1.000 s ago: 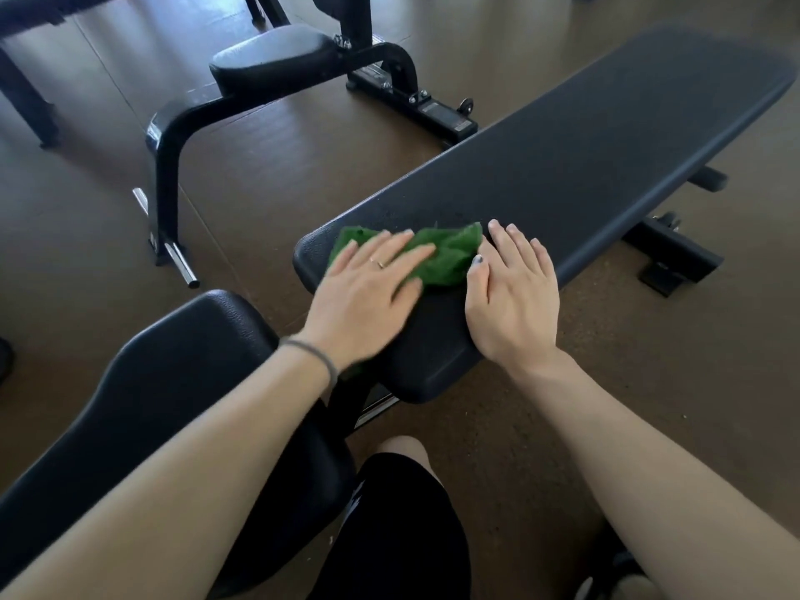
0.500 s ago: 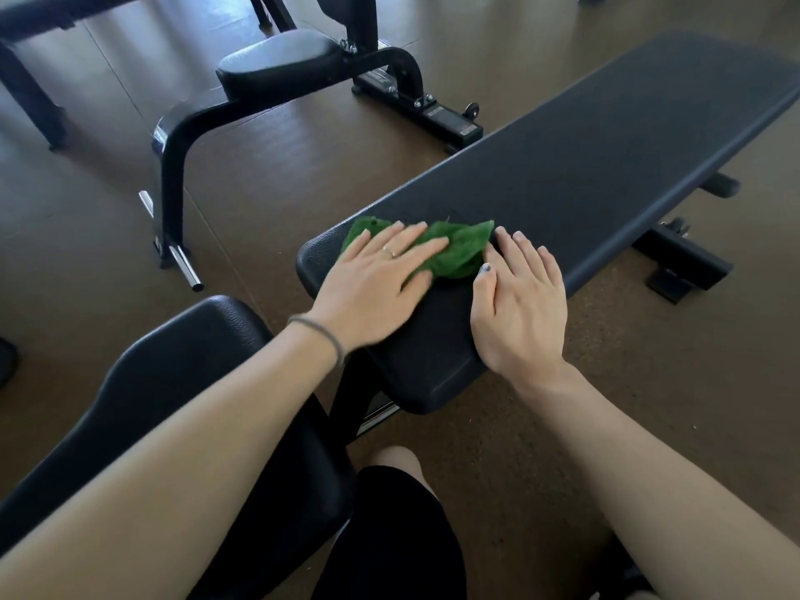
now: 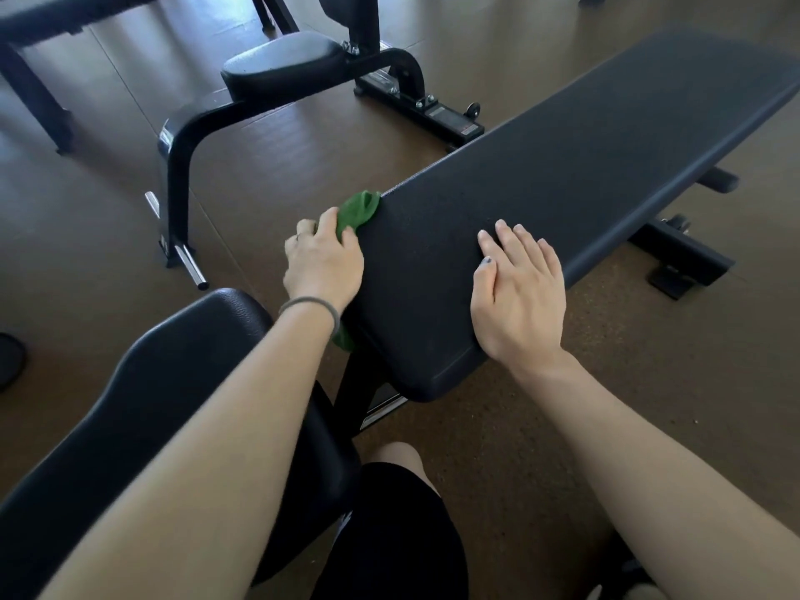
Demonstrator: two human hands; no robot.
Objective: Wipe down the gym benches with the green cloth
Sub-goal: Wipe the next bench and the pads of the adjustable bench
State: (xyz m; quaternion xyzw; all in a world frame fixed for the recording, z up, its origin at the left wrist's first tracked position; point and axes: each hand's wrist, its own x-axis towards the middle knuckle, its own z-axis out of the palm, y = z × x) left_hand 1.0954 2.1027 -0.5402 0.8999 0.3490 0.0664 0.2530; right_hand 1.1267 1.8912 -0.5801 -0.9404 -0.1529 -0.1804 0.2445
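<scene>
A long black flat bench (image 3: 562, 166) runs from the middle of the view to the upper right. My left hand (image 3: 322, 262) grips the green cloth (image 3: 357, 210) against the bench's left side edge, near its close end. A bit of cloth also hangs out below my wrist. My right hand (image 3: 517, 292) lies flat on the bench top near the close end, fingers spread, holding nothing.
A second black padded seat (image 3: 173, 383) sits under my left forearm. Another machine with a small black pad (image 3: 281, 64) and a curved black frame (image 3: 177, 166) stands on the brown floor behind. The flat bench's foot (image 3: 684, 262) sticks out at right. My knee in black shorts (image 3: 389, 513) is below.
My left hand has slid the cloth off the bench top to the left side edge and curled around it. My right hand has stayed flat on the bench.
</scene>
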